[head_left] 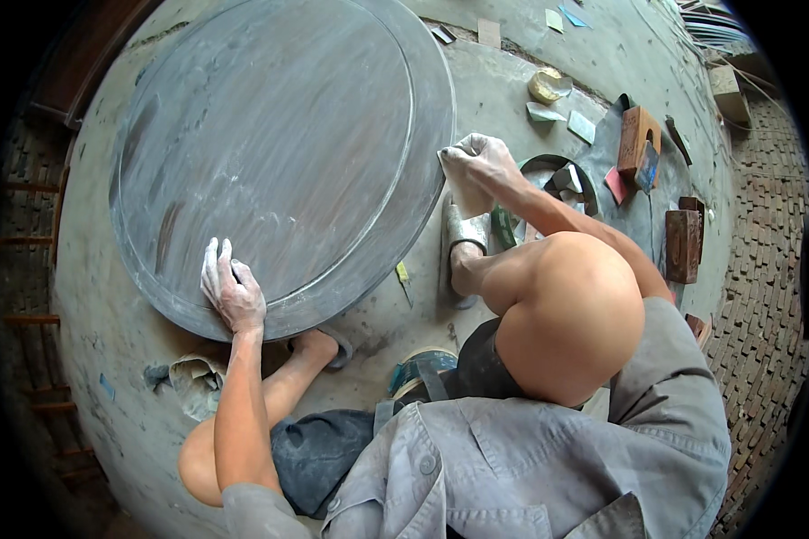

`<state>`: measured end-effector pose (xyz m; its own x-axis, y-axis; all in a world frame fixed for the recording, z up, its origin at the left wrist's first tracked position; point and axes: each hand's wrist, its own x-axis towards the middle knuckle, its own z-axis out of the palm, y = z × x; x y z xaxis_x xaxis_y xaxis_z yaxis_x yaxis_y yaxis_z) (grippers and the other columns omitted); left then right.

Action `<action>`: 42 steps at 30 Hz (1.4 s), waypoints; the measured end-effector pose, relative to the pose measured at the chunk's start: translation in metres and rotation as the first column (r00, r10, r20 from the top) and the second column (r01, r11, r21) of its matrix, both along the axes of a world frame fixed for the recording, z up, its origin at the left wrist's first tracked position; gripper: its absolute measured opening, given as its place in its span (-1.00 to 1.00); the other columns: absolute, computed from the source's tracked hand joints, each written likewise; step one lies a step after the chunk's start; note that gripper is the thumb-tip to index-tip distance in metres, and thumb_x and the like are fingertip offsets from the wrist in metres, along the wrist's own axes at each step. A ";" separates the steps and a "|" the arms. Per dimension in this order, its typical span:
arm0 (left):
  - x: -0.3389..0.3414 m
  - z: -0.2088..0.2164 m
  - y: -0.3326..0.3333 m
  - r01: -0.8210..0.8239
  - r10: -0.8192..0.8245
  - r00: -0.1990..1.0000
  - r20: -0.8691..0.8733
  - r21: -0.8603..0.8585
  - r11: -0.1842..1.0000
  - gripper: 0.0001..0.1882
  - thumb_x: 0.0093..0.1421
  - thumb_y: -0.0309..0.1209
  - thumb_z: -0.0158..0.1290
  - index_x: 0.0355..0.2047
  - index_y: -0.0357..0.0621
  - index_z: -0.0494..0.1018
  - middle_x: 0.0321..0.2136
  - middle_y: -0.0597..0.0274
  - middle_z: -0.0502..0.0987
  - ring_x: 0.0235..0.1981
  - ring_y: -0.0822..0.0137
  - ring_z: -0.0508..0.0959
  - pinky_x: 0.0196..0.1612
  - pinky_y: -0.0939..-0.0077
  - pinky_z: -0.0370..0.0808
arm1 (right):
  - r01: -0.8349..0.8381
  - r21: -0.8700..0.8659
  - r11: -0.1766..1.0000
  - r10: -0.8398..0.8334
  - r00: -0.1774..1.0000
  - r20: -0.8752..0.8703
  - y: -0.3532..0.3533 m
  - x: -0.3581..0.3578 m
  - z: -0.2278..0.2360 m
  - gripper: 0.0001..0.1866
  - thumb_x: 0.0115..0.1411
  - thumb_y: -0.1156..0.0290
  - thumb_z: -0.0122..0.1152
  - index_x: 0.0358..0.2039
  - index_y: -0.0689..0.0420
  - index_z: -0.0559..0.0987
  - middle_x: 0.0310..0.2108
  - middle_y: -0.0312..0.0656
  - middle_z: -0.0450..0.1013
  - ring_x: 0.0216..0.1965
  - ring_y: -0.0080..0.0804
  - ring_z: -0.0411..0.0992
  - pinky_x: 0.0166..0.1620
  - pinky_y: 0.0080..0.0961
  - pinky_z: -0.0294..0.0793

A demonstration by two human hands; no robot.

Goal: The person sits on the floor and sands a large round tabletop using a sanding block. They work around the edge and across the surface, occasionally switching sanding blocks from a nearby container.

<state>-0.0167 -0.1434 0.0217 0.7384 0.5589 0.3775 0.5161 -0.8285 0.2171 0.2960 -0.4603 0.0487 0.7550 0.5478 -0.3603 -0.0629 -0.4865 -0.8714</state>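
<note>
A large round grey tabletop (pixel 270 135), dusty and streaked with white, fills the upper left, with a groove running inside its rim. My left hand (pixel 234 289) lies on its near edge, powdered white, with its fingers stretched out and nothing in them. At the right rim, my right hand (pixel 484 162) pinches a pale folded sheet that looks like sandpaper (pixel 466 194). The sheet hangs below the fingers, beside the tabletop's edge. Whether it touches the edge is hard to make out.
On the floor right of the tabletop are a wooden block with an opening (pixel 639 144), a reddish-brown block (pixel 681 244), a round black tray (pixel 586 187) and several paper pieces (pixel 582 127). A yellow-handled tool (pixel 404 280) lies near my feet. A crumpled cloth (pixel 196 384) sits lower left.
</note>
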 end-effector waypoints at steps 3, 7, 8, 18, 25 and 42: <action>0.005 0.000 -0.001 0.002 -0.002 1.000 0.013 -0.005 1.000 -0.59 0.29 -0.46 -0.07 0.14 -0.12 0.46 0.21 0.02 0.42 0.25 0.01 0.37 0.29 0.04 0.22 | -0.129 -0.060 0.990 0.134 0.987 0.086 -0.007 -0.016 -0.011 -0.65 0.13 0.15 0.33 -0.43 0.25 0.59 -0.46 -0.17 0.53 -0.35 -0.44 0.48 -0.25 -0.40 0.50; -0.001 0.010 0.002 0.031 -0.031 0.999 0.014 0.017 0.999 -0.59 0.30 -0.45 -0.09 0.14 -0.15 0.45 0.20 -0.06 0.41 0.23 -0.04 0.38 0.28 0.02 0.22 | 0.132 0.137 0.982 -0.122 0.989 -0.082 -0.003 -0.010 -0.009 -0.69 0.21 0.20 0.33 -0.27 0.22 0.59 -0.37 -0.21 0.57 -0.29 -0.44 0.51 -0.20 -0.40 0.52; 0.009 0.001 -0.002 0.070 -0.070 0.997 0.043 -0.001 0.998 -0.59 0.30 -0.45 -0.10 0.14 -0.16 0.45 0.20 -0.07 0.41 0.23 -0.05 0.38 0.28 0.02 0.22 | 0.306 0.182 0.934 -0.279 0.947 -0.161 -0.019 0.001 -0.018 -0.70 0.26 0.20 0.32 -0.21 0.20 0.59 -0.35 -0.22 0.57 -0.28 -0.44 0.52 -0.19 -0.38 0.53; 0.005 0.006 -0.006 0.043 -0.044 0.998 -0.047 -0.035 0.998 -0.58 0.31 -0.45 -0.13 0.15 -0.23 0.44 0.22 -0.07 0.39 0.24 -0.05 0.35 0.29 0.02 0.21 | 0.432 0.260 0.864 -0.355 0.887 -0.295 -0.007 -0.035 -0.036 -0.67 0.29 0.15 0.29 -0.14 0.16 0.55 -0.26 -0.22 0.55 -0.20 -0.51 0.45 -0.07 -0.45 0.43; 0.009 0.010 -0.008 0.028 -0.034 0.994 -0.104 -0.059 0.998 -0.57 0.32 -0.45 -0.18 0.14 -0.31 0.42 0.23 -0.12 0.36 0.27 -0.06 0.32 0.31 0.01 0.18 | 0.501 0.301 0.811 -0.477 0.865 -0.152 0.015 0.028 -0.043 -0.73 0.26 0.26 0.26 -0.20 0.21 0.55 -0.38 -0.22 0.54 -0.39 -0.54 0.47 -0.30 -0.48 0.50; 0.080 0.013 0.034 0.168 -0.203 0.952 -0.231 -0.162 0.972 -0.40 0.44 -0.22 -0.26 0.39 -0.31 0.10 0.40 -0.16 0.12 0.45 -0.09 0.02 0.47 0.03 -0.11 | 0.322 0.311 0.894 -0.284 0.945 -0.160 0.037 0.125 -0.037 -0.63 0.23 0.19 0.28 -0.16 0.25 0.57 -0.31 -0.11 0.56 -0.30 -0.45 0.52 -0.24 -0.39 0.54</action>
<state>0.0636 -0.1091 0.0349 0.8937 0.4371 0.1014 0.4077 -0.8855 0.2230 0.4210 -0.4230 0.0112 0.8701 0.3997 -0.2884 -0.2640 -0.1163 -0.9575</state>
